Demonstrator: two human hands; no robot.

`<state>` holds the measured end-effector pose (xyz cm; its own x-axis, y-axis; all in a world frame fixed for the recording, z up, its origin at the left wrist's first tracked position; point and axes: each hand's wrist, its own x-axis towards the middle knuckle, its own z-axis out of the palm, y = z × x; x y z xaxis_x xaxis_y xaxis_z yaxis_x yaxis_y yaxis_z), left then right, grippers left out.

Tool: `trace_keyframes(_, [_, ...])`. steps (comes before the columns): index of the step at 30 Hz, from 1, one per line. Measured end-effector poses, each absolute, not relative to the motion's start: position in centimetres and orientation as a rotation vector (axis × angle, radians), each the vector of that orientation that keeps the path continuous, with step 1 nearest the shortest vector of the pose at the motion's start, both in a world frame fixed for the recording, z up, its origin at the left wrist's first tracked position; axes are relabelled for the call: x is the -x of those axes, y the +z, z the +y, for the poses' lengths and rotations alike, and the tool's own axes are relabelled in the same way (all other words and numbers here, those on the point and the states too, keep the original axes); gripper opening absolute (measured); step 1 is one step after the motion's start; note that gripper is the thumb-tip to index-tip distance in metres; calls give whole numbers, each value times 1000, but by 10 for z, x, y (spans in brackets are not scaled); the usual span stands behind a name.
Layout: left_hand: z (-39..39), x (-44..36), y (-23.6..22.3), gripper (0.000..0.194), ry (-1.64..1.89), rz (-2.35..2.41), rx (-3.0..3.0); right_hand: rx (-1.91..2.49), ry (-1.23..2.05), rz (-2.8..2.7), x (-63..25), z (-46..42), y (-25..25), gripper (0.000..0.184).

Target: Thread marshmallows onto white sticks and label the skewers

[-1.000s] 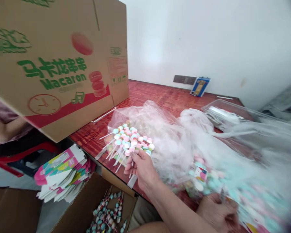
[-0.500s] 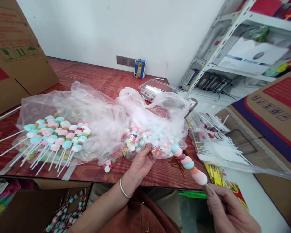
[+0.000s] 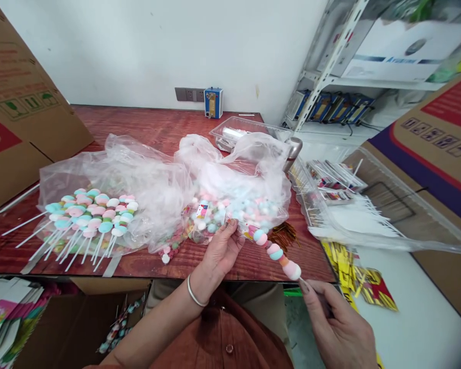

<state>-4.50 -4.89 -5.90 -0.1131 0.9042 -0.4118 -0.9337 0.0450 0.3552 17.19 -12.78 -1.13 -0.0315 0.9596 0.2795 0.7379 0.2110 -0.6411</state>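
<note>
My right hand [image 3: 336,320] pinches the stick end of a marshmallow skewer [image 3: 275,252] in pink, blue and white, slanting up to the left. My left hand [image 3: 225,246] pinches a small clear wrapper with a colourful print [image 3: 249,231]. The skewer's tip is at this wrapper; whether it is inside I cannot tell. Behind the left hand, a clear bag of loose pastel marshmallows [image 3: 238,207] lies open on the table. Several finished-looking marshmallow skewers [image 3: 96,211] rest in a row on another clear plastic bag [image 3: 149,179] at left.
Bronze twist ties [image 3: 284,237] lie near the table's front edge. At right a clear tray [image 3: 311,218] holds white sticks and printed packs. Cardboard boxes stand at left [image 3: 30,102] and right [image 3: 441,123]. Below left is an open carton [image 3: 72,323] with more skewers.
My left hand went from the skewer row to the wrapper in the middle as the view swung right. The skewer in my right hand has come closer to the left hand.
</note>
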Motion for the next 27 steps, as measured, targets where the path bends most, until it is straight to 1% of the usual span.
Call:
trace_keyframes(7, [-50,45,-53,30,1637,789,-180,1494,261,-1895,-178,-133,-16,21])
trace_keyframes(9, [-51,44,-52,29,1651,798,-200,1503,279,-1849,-175,-134,-18,21])
trace_keyframes(10, [-51,43,-51,28,1657,801,-207,1518,340,-1815,-173,-135,-19,21])
trace_keyframes(11, [-52,42,-50,27,1665,800,-209,1538,447,-1770,-170,-136,-19,21])
trace_keyframes(13, [-53,41,-48,26,1674,777,-196,1557,808,-1602,-162,-138,-19,25])
trace_keyframes(16, [-56,39,-43,25,1647,716,-131,1433,1435,-1072,-145,-142,-20,37])
trace_keyframes(18, [-57,39,-39,20,1605,690,-58,1306,1730,-725,-134,-144,-22,41])
trace_keyframes(20, [-59,40,-35,14,1579,670,16,1208,1909,-513,-125,-147,-23,38])
trace_keyframes(22, [-59,42,-32,11,1569,636,45,1128,2009,-412,-120,-150,-25,33])
trace_keyframes(24, [-60,43,-30,13,1572,608,36,1090,2072,-365,-117,-153,-27,32])
trace_keyframes(27, [-60,42,-29,17,1572,610,19,1106,2097,-396,-113,-156,-32,36])
